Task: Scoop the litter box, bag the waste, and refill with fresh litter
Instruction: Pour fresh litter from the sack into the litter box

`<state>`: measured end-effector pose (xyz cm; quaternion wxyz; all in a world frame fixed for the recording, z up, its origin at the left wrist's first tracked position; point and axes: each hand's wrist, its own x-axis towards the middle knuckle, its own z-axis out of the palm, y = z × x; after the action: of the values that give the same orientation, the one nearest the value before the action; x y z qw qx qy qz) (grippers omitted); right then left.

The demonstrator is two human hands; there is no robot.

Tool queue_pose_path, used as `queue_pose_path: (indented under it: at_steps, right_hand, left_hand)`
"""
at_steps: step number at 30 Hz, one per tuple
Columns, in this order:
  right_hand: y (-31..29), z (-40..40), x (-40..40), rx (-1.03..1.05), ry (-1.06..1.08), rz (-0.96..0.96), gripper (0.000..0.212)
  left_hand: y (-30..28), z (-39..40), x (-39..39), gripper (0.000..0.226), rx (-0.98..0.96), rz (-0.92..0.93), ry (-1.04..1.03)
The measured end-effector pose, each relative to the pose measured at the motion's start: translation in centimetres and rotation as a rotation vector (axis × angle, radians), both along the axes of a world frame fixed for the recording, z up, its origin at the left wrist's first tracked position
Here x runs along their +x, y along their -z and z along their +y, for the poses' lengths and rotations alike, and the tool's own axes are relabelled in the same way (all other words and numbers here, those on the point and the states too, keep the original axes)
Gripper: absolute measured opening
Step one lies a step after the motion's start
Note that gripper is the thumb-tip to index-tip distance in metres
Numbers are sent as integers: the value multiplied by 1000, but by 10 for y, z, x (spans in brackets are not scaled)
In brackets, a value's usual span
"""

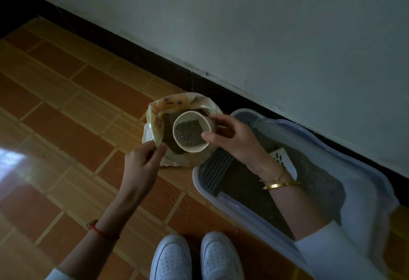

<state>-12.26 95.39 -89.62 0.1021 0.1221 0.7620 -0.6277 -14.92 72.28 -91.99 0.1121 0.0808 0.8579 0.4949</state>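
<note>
My right hand (234, 138) grips a white paper cup (192, 133) part full of grey litter, held above the open mouth of a yellowish litter bag (159, 122) standing on the floor. My left hand (141, 164) pinches the bag's near rim and holds it open. To the right lies the pale blue litter box (365, 182) with a perforated grey step (213, 169) and grey litter (314, 182) inside. A white slotted scoop (280, 156) lies in the litter, partly hidden by my right wrist.
The floor (66, 124) is orange-brown tile. A dark skirting board (137, 53) runs along a white wall (287, 25) behind the bag and box. My two white shoes (194, 257) stand at the bottom of the view, close to the box's near rim.
</note>
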Motion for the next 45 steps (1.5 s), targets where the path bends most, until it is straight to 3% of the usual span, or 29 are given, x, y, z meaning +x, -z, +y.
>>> queue_pose_path:
  at_steps: [6,11,14,19,40,45]
  right_hand:
    - [-6,37,49,-109,208,56,55]
    - [13,70,84,216,385,44,72]
    - [21,79,95,432,312,25,79]
    - [27,77,97,605,192,36,84]
    - [23,75,89,879,105,86,93]
    - [14,72,82,1211,35,234,95]
  left_hand:
    - [-5,4,2,21,-44,55,0]
    - [-5,6,3,22,-29,77,-12]
    - [-4,6,4,24,-11,89,-5]
    - [-7,10,4,30,-2,105,-25]
    - [0,5,5,24,18,87,-27]
    - [-2,6,5,24,21,80,-26]
